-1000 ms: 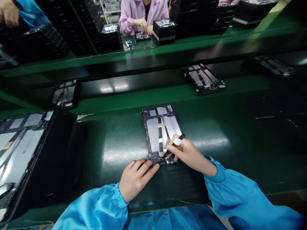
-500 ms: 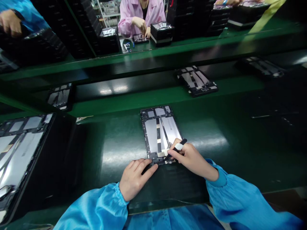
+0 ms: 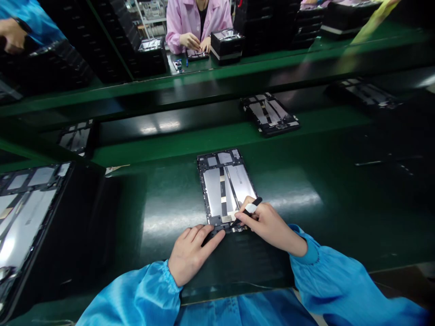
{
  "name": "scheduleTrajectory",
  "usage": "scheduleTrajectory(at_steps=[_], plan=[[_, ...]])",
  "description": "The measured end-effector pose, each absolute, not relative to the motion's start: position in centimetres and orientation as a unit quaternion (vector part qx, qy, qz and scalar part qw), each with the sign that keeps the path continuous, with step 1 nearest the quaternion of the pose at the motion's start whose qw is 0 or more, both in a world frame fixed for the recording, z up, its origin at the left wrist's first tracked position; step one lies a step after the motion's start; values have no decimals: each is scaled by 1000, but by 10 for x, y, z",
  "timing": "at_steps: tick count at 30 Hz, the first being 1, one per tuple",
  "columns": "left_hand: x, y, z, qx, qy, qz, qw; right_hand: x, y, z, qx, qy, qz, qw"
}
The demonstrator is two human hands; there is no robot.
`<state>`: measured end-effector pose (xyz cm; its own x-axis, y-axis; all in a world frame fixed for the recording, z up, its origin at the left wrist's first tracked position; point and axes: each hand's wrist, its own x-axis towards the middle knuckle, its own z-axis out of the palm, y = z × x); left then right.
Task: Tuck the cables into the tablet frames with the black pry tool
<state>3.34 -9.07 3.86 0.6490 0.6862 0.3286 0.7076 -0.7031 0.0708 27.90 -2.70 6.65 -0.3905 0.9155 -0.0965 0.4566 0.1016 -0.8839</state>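
Note:
An opened tablet, its silver battery panels and flat cables bare, lies on the green work surface in front of me. My left hand holds its lower left corner, with the thumb along the near edge and the fingers at the left side. A slim black pen-like tool with a white wrap is pinched in my right hand. Its dark tip is at the tablet's lower edge, near a small connector board. Whether the tip touches a part, I cannot tell.
At left stands a dark stack topped by another opened tablet. Beyond my work surface, more opened tablets lie along a dark strip. Across it, a co-worker in a pink jacket handles a device between black stacks.
The tablets on the far strip have shifted left. My hands keep nearly the same hold, with the tool tip still at the lower edge. The pink-sleeved co-worker's hands have moved slightly.

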Motion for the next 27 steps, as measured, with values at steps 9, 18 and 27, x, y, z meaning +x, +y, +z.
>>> scheduleTrajectory(at_steps=[9,18,27], plan=[[40,-82,44,-908,-388,-153,-29,281,-28,63,-484,-672,452,332],[55,-69,51,-919,-333,-211,9,286,-3,30,-553,-437,402,584],[53,78,44,-836,-520,-149,89,349,82,17,-616,-432,301,586]])
